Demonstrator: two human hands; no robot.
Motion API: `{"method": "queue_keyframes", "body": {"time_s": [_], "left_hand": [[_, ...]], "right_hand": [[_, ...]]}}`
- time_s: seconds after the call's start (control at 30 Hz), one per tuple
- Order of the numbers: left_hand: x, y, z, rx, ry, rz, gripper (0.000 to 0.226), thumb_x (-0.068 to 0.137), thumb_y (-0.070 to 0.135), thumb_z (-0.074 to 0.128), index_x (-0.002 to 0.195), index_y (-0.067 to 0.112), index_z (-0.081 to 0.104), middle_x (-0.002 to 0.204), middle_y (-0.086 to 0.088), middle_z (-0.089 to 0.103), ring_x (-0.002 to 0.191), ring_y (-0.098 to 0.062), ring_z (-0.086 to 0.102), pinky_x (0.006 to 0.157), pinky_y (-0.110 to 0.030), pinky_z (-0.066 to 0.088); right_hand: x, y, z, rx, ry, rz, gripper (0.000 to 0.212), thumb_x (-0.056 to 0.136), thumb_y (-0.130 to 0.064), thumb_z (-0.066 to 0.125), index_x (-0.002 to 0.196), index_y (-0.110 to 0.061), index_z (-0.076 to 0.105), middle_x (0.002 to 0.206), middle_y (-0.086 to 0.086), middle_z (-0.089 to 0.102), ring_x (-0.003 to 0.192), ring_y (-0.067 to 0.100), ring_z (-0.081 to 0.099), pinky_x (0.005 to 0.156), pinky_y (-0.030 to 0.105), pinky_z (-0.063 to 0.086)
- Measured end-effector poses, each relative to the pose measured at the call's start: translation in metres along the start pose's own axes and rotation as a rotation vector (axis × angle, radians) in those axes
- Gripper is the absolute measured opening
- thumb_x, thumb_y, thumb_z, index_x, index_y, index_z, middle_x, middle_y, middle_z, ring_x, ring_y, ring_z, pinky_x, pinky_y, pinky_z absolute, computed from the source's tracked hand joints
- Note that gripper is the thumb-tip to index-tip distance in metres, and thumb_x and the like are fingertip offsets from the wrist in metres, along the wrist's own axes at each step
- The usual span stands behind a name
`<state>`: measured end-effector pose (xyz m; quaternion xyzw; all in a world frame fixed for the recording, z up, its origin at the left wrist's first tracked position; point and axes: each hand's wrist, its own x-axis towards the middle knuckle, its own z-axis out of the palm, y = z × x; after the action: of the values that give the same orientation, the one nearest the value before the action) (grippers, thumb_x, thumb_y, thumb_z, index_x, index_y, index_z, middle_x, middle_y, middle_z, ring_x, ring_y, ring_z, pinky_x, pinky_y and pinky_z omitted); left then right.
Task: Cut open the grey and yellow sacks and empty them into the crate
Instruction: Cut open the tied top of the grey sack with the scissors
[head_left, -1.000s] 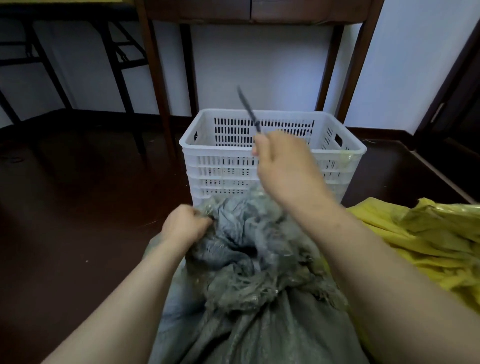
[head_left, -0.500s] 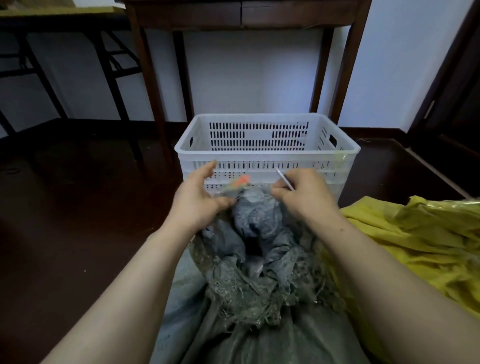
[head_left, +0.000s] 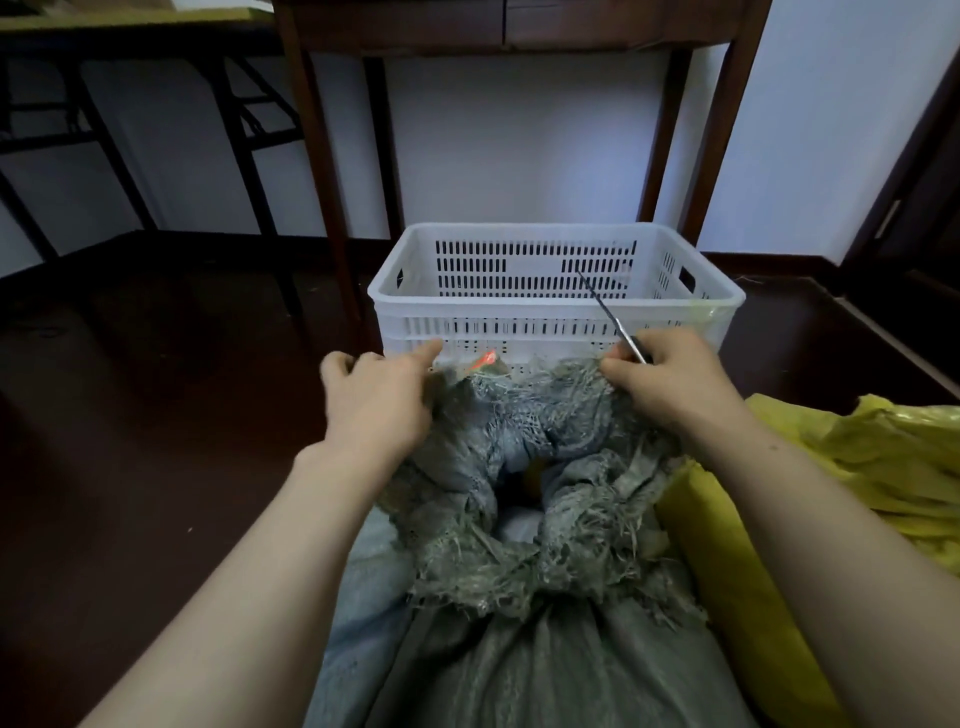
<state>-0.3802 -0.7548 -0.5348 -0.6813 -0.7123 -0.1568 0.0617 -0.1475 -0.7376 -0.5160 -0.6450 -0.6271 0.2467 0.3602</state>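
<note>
- Plainly, the grey sack (head_left: 545, 649) fills the lower middle of the frame, its mouth pulled open into a dark hole ringed with frayed weave.
- Left hand (head_left: 374, 400), centre left, has its fingers curled on the left lip of that mouth; the thumb sticks out toward the crate (head_left: 467, 306).
- Right hand (head_left: 675, 384), centre right, is closed on the right lip and also holds a thin blade (head_left: 602, 304), which slants up and left across the crate's near wall.
- The white slotted crate stands just beyond the sack, upper middle, near a table leg (head_left: 322, 182); its bottom is out of view, so I cannot tell what it holds.
- An orange scrap (head_left: 485, 358) shows at the far edge of the mouth, between the hands; what it is I cannot tell.
- The yellow sack (head_left: 883, 457) lies crumpled at the right edge, touching the grey one.
- Handling, as I judge it: the woven cloth is soft and limp, so it gives no stiff edge to lift by, and the frayed rim may tear or slip if it alone takes the load.
- The body looks full and likely heavy, so a firmer hold would be bunched cloth below the fray, or the bottom corners for tipping toward the crate.
- The blade in the gripping hand is a risk; it should probably be put down before lifting.
</note>
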Motion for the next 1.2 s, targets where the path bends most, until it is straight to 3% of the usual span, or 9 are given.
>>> {"method": "queue_keyframes", "body": {"time_s": [0.13, 0.23, 0.33, 0.43, 0.57, 0.7, 0.87, 1.03, 1.2], "left_hand": [[0.0, 0.024, 0.01, -0.109, -0.182, -0.045, 0.107, 0.075, 0.055, 0.064, 0.151, 0.018, -0.002, 0.149, -0.011, 0.032, 0.14, -0.025, 0.024, 0.115, -0.045, 0.004], [-0.007, 0.031, 0.015, 0.0, -0.097, -0.031, 0.096, 0.073, 0.066, 0.063, 0.147, 0.018, 0.027, 0.155, -0.004, 0.026, 0.144, -0.02, 0.018, 0.116, -0.044, 0.004], [-0.007, 0.033, 0.01, -0.028, 0.054, -0.008, 0.037, 0.082, 0.029, 0.065, 0.118, 0.018, 0.064, 0.149, -0.004, 0.038, 0.138, -0.024, 0.03, 0.11, -0.042, 0.027], [-0.006, 0.031, 0.004, -0.345, -0.046, -0.065, 0.051, 0.081, 0.007, 0.055, 0.126, 0.031, 0.059, 0.133, -0.005, 0.057, 0.109, -0.033, 0.058, 0.081, -0.041, 0.05], [-0.004, 0.025, 0.002, -0.779, -0.228, -0.13, 0.034, 0.084, 0.011, 0.06, 0.115, 0.025, 0.066, 0.077, 0.007, 0.067, 0.054, -0.005, 0.06, 0.056, -0.021, 0.049], [0.001, 0.024, 0.006, -0.893, -0.307, -0.158, 0.014, 0.072, 0.015, 0.077, 0.075, 0.025, 0.068, 0.058, 0.014, 0.063, 0.05, -0.002, 0.05, 0.053, -0.015, 0.041], [0.004, 0.022, 0.012, -0.854, -0.18, -0.241, 0.019, 0.068, 0.02, 0.081, 0.063, 0.024, 0.063, 0.059, 0.004, 0.057, 0.054, -0.014, 0.048, 0.055, -0.026, 0.038], [0.004, 0.015, 0.009, -0.967, -0.139, -0.372, 0.025, 0.063, 0.007, 0.077, 0.088, 0.008, 0.071, 0.092, -0.02, 0.07, 0.076, -0.027, 0.063, 0.075, -0.05, 0.054], [0.005, 0.007, 0.012, -1.068, -0.125, -0.47, 0.06, 0.059, 0.007, 0.083, 0.116, 0.001, 0.063, 0.111, -0.021, 0.065, 0.095, -0.036, 0.065, 0.087, -0.05, 0.054]], "right_hand": [[-0.001, -0.011, 0.0, 0.096, -0.019, -0.006, 0.011, 0.084, -0.014, 0.058, 0.074, -0.011, 0.061, 0.064, 0.006, 0.047, 0.059, 0.02, 0.042, 0.06, 0.034, 0.035], [-0.002, -0.016, 0.0, 0.12, -0.034, -0.023, 0.008, 0.08, -0.014, 0.058, 0.075, -0.011, 0.063, 0.064, 0.009, 0.044, 0.059, 0.02, 0.039, 0.059, 0.036, 0.031], [0.0, -0.015, -0.006, 0.106, -0.042, 0.008, 0.007, 0.078, -0.013, 0.061, 0.073, -0.009, 0.063, 0.063, 0.01, 0.045, 0.058, 0.021, 0.04, 0.058, 0.038, 0.032], [0.003, -0.007, -0.012, -0.091, 0.0, 0.041, 0.016, 0.083, -0.017, 0.061, 0.072, -0.007, 0.063, 0.069, 0.013, 0.06, 0.065, 0.028, 0.056, 0.063, 0.04, 0.049], [-0.001, -0.001, -0.011, -0.349, -0.07, 0.096, 0.011, 0.085, -0.021, 0.064, 0.079, -0.012, 0.068, 0.079, 0.01, 0.065, 0.076, 0.028, 0.062, 0.069, 0.039, 0.053], [-0.004, -0.014, -0.011, -0.361, -0.108, 0.091, 0.016, 0.085, -0.024, 0.063, 0.082, -0.009, 0.068, 0.081, 0.012, 0.066, 0.077, 0.028, 0.062, 0.07, 0.039, 0.053], [-0.018, -0.049, -0.015, -0.379, -0.096, -0.112, 0.035, 0.096, -0.041, 0.045, 0.072, -0.017, 0.053, 0.063, 0.003, 0.055, 0.057, 0.02, 0.054, 0.05, 0.028, 0.038], [-0.035, -0.062, -0.014, -0.031, -0.489, 0.059, 0.036, 0.101, -0.038, 0.036, 0.095, -0.009, 0.057, 0.046, -0.001, 0.052, 0.028, 0.009, 0.04, 0.033, 0.014, 0.03], [-0.043, -0.058, -0.006, 0.048, -0.757, 0.203, 0.026, 0.103, -0.021, 0.033, 0.105, -0.006, 0.053, 0.043, 0.001, 0.045, 0.027, 0.01, 0.038, 0.03, 0.013, 0.028]]}}
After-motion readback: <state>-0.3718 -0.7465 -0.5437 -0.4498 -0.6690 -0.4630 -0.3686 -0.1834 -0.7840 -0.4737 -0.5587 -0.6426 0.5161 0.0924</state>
